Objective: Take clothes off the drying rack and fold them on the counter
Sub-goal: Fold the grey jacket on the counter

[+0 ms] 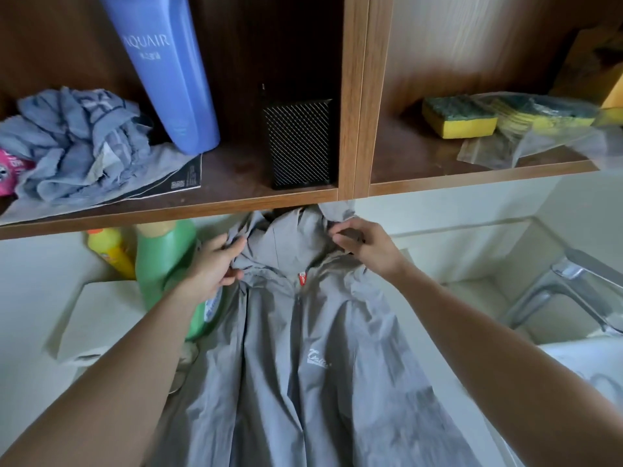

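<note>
A grey zip-up jacket lies front side up on the white counter, its hood bunched against the wall under the wooden shelf. It has a red zipper tab and a small white logo on the chest. My left hand pinches the hood fabric at the left shoulder. My right hand grips the hood's right edge near the shelf. Both forearms reach in from the bottom corners. The drying rack is not in view.
A green detergent bottle and a yellow bottle stand left of the jacket, beside a folded white cloth. A sink with a chrome tap lies on the right. The shelf above holds a blue bottle, crumpled cloth, black mesh box and sponges.
</note>
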